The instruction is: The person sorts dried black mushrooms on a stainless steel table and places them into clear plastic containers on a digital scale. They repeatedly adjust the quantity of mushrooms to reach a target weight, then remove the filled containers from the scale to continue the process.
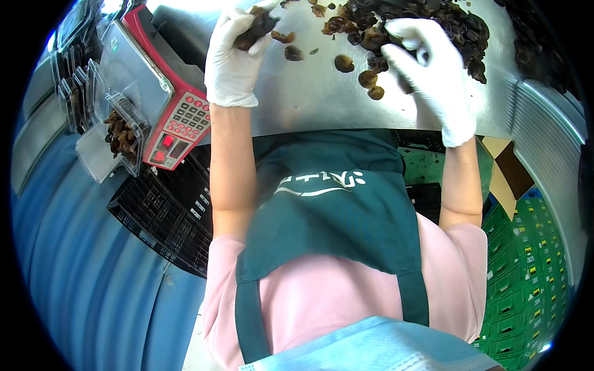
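Both of my hands wear white gloves. My left hand (237, 60) is closed around dark brown wood ear fungus (256, 30), raised over the stainless steel tabletop (297, 104) beside the scale. On the right, my right hand (431, 74) hovers at the near edge of a heap of wood ear fungus (445, 28), thumb and forefinger apart. Part of the heap is hidden behind that hand. Loose round pieces (368, 79) lie just left of its fingers. A single piece of fungus (293, 53) rests nearer my left hand.
A red electronic scale (183, 118) with a lit display stands at the left. Beside it are a clear plastic box of fungus (125, 134) and several clear plastic containers (74, 99). Black crates (162, 222), an open cardboard box (508, 171) and green crates (524, 273) sit lower down.
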Demonstrator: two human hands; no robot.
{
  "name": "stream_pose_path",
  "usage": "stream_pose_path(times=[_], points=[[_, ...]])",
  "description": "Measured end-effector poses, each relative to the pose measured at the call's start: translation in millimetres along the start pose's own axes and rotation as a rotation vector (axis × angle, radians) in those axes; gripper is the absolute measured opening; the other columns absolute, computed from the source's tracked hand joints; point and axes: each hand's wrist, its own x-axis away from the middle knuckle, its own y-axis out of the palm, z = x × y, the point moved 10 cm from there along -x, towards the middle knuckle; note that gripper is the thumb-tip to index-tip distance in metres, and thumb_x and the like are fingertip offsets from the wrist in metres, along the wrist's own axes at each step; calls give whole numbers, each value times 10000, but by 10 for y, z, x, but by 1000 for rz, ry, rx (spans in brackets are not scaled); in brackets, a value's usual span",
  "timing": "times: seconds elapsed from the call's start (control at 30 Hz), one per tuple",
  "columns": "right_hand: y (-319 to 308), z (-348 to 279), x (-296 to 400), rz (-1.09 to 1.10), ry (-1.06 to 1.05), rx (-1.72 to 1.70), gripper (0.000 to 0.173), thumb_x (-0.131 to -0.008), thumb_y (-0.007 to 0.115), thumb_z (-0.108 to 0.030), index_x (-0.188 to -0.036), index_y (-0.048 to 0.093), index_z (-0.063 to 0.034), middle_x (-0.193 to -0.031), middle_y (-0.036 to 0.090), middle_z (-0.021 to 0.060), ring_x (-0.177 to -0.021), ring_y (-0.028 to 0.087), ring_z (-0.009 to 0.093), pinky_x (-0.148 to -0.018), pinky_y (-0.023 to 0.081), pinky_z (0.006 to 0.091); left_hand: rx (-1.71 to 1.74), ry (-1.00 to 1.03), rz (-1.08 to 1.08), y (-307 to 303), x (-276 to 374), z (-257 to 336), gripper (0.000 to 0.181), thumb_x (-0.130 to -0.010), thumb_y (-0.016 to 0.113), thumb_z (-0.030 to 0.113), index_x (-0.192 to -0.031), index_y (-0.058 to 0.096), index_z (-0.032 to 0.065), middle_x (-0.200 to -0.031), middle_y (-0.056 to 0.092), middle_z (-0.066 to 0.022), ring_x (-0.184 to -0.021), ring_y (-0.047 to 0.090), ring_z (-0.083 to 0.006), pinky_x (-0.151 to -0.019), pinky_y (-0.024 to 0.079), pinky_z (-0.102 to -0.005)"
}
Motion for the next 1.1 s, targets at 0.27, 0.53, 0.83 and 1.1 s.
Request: stream_pose_path(times=[0.27, 0.53, 0.83, 1.1], points=[[-85, -54, -97, 156, -34, 84, 231, -941, 734, -209, -1132, 737, -79, -950, 651, 19, -823, 641, 142, -791, 512, 277, -802, 97, -61, 566, 349, -69, 240, -930, 698, 62, -1165, 694, 15, -964, 673, -11, -774, 573, -68, -635, 458, -218], [-349, 748, 106, 340, 215, -1364, 214, -925, 563, 93, -1108, 674, 80, -1297, 657, 284, -1208, 649, 304, -728, 505, 269, -1685, 524, -229, 1066, 557, -569, 206, -805, 795, 109, -971, 673, 105, -975, 635, -74, -878, 655, -279, -785, 548, -328], [-336, 889, 372, 99, 50, -1557, 574, -790, 510, 116, -1355, 560, 30, -1161, 582, 162, -1079, 564, 278, -681, 484, 231, -1010, 422, -167, 1066, 467, -500, 182, -918, 684, -7, -1082, 614, 28, -1119, 721, -21, -889, 660, -114, -855, 545, -264], [-168, 322, 150, 86, 40, -400, 229, -907, 742, -80, -1136, 738, -67, -1097, 685, 17, -922, 640, 130, -852, 516, 267, -1655, 628, -135, 1290, 614, -807, 222, -805, 805, 184, -991, 704, 116, -861, 624, -68, -813, 650, -275, -709, 532, -341]])
